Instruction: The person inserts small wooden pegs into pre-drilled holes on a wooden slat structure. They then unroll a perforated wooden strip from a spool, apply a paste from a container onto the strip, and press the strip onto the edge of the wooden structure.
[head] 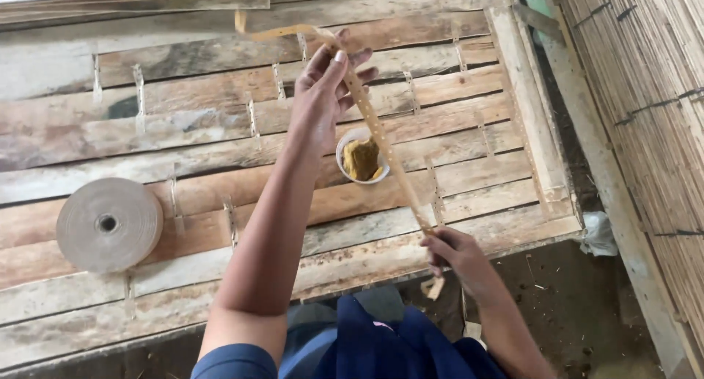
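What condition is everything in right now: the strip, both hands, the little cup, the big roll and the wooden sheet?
Perforated tape strip: stretched taut in the air between both hands, far end curling loose.
Left hand: raised, fingers pinching the strip.
Right hand: closed on the strip's lower end.
Cup: upright, open, holding yellow-brown paste.
Tape roll: wound up, lying flat.
Veneer sheet: flat, its seams patched with short tape pieces.
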